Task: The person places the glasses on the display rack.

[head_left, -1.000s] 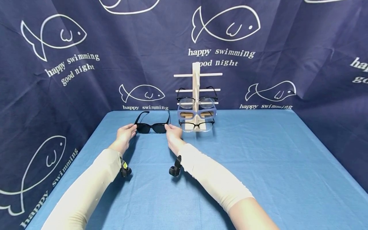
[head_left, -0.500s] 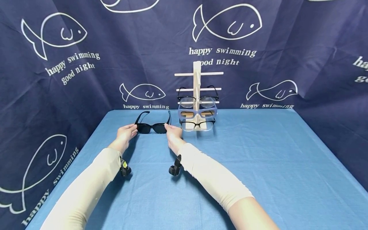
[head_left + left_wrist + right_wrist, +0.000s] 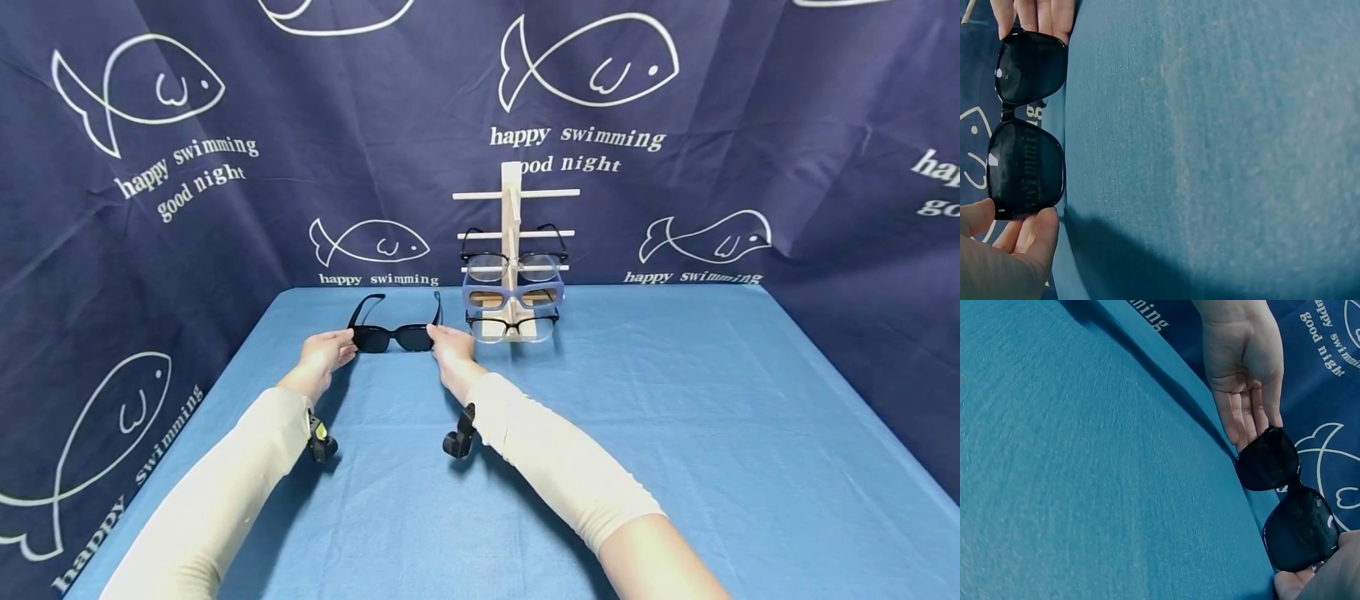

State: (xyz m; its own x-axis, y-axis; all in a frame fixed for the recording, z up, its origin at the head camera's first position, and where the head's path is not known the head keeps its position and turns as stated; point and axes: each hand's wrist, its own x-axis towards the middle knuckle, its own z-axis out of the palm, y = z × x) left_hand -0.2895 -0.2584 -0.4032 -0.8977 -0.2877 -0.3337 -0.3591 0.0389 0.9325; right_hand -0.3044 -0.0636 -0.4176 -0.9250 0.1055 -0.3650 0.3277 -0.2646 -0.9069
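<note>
A pair of black sunglasses (image 3: 393, 337) with dark lenses faces me at the back left of the table, temples unfolded and pointing away. My left hand (image 3: 324, 357) pinches the frame's left end between thumb and fingers. At the right end my right hand (image 3: 454, 350) pinches the frame the same way. In the left wrist view the sunglasses (image 3: 1027, 125) span between both hands, with the left hand (image 3: 1013, 250) at the bottom. From the right wrist the right hand (image 3: 1329, 572) shows at the lower corner, gripping the near lens end.
Just right of my right hand stands a wooden display rack (image 3: 512, 200) with crossbars. It bears black-rimmed glasses (image 3: 514, 267), purple-framed glasses (image 3: 513, 296) and lower dark-rimmed glasses (image 3: 513, 328). A blue cloth covers the table (image 3: 675, 400); a navy fish-print curtain (image 3: 420, 125) hangs behind.
Both hands have brought the sunglasses slightly toward me and to the left. The grip at both ends is unchanged, and the rack stands as before.
</note>
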